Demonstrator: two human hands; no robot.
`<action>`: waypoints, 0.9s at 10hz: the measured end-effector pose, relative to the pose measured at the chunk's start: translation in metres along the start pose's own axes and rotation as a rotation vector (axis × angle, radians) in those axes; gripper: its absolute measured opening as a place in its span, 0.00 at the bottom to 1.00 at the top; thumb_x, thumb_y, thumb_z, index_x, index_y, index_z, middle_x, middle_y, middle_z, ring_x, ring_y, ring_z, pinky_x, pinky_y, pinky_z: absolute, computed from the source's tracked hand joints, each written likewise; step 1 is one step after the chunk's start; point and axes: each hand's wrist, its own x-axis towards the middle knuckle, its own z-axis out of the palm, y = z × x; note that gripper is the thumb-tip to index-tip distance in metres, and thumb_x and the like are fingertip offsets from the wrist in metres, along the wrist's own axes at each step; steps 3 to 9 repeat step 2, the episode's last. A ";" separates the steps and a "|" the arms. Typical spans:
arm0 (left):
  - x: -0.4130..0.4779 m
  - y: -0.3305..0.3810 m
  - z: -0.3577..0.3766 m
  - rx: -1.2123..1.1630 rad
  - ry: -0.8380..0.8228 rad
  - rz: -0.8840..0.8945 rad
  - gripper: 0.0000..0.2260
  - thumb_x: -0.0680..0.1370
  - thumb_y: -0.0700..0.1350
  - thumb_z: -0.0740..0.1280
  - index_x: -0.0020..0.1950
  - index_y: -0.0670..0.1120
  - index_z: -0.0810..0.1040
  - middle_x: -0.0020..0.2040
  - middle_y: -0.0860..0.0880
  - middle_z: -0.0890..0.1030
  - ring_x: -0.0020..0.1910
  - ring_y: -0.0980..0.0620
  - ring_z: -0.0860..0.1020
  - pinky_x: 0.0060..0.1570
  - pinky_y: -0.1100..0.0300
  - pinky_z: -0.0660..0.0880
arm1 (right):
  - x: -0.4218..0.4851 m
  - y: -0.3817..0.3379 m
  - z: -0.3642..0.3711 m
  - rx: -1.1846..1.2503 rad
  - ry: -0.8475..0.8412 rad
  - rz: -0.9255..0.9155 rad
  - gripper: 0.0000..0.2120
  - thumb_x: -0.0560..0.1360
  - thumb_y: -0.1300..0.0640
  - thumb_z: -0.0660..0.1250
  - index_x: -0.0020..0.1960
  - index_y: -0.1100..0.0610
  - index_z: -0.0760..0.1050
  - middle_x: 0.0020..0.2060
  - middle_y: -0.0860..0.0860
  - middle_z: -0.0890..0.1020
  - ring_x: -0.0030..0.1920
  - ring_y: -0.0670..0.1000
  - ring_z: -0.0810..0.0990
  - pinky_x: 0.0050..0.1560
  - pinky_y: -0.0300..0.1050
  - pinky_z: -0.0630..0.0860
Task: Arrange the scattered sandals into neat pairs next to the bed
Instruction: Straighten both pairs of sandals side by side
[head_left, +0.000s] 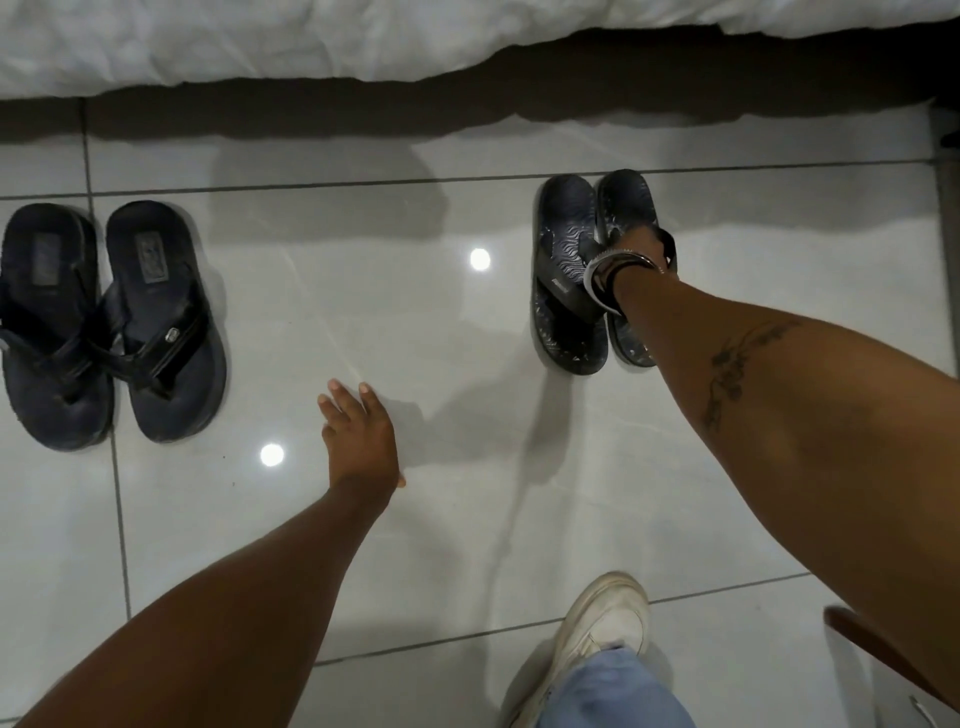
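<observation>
Two dark blue sandals (111, 322) lie side by side on the floor at the left, heels toward the bed (260, 41). At the right, two black patterned sandals (569, 270) stand close together, also heels toward the bed. My right hand (641, 244) reaches down onto the right one of this pair, fingers curled around its strap; most of the hand is hidden behind the wrist and bangles. My left hand (358, 431) hovers over bare floor between the two pairs, fingers spread, holding nothing.
The white bedding hangs along the top edge with a dark gap beneath. Glossy grey floor tiles (363, 260) reflect two ceiling lights. My white sneaker (597, 634) and a blue trouser leg are at the bottom right. A wooden chair edge (872, 649) shows at the far right.
</observation>
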 end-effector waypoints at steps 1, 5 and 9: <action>-0.011 -0.001 -0.012 -0.096 -0.047 -0.003 0.53 0.70 0.50 0.77 0.78 0.36 0.43 0.76 0.26 0.46 0.76 0.28 0.49 0.71 0.40 0.62 | -0.024 0.008 -0.005 -0.027 0.048 -0.025 0.23 0.76 0.47 0.65 0.67 0.56 0.71 0.66 0.56 0.74 0.66 0.60 0.72 0.66 0.56 0.69; -0.013 -0.013 -0.040 -0.154 -0.124 0.027 0.49 0.71 0.50 0.77 0.79 0.42 0.48 0.78 0.34 0.51 0.77 0.35 0.54 0.72 0.38 0.57 | -0.061 0.000 -0.021 -0.102 0.166 -0.120 0.24 0.70 0.39 0.67 0.59 0.55 0.77 0.57 0.54 0.81 0.59 0.61 0.77 0.62 0.55 0.70; -0.013 -0.013 -0.040 -0.154 -0.124 0.027 0.49 0.71 0.50 0.77 0.79 0.42 0.48 0.78 0.34 0.51 0.77 0.35 0.54 0.72 0.38 0.57 | -0.061 0.000 -0.021 -0.102 0.166 -0.120 0.24 0.70 0.39 0.67 0.59 0.55 0.77 0.57 0.54 0.81 0.59 0.61 0.77 0.62 0.55 0.70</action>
